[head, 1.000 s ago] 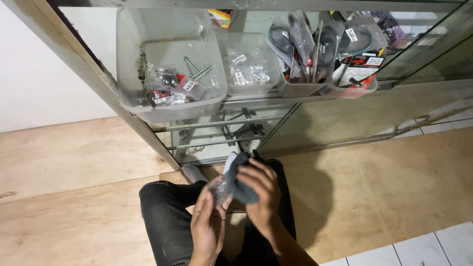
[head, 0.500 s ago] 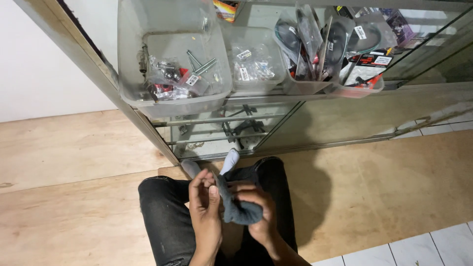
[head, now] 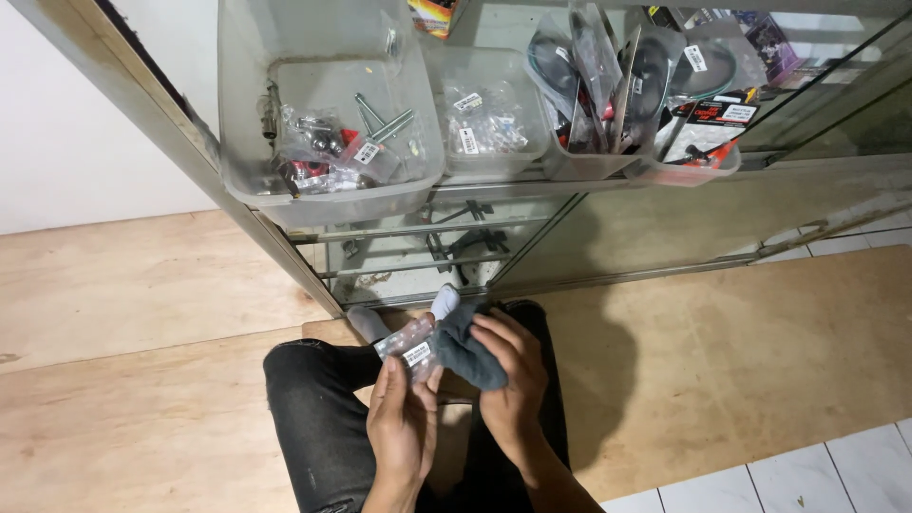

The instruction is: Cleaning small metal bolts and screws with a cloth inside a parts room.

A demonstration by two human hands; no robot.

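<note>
Over my lap, my left hand [head: 401,427] grips a small clear plastic packet [head: 408,344] with a white label, small parts inside. My right hand [head: 508,380] presses a dark grey cloth [head: 467,353] against the packet's right side. Both hands sit close together above my black trousers [head: 313,418]. My feet in grey-and-white socks [head: 443,302] rest just beyond the hands, near the foot of the cabinet.
A glass display cabinet [head: 589,228] stands right ahead. Its shelf carries clear plastic tubs: a large one with bolts and bagged parts [head: 328,142], a smaller one with bagged screws [head: 486,123], others with packaged cables [head: 636,85]. Plywood floor [head: 142,313] lies around, white tiles [head: 817,470] at lower right.
The hands have dropped slightly and shifted; the packet now shows clearly in my left hand, and the cloth has moved from covering it to its right side.
</note>
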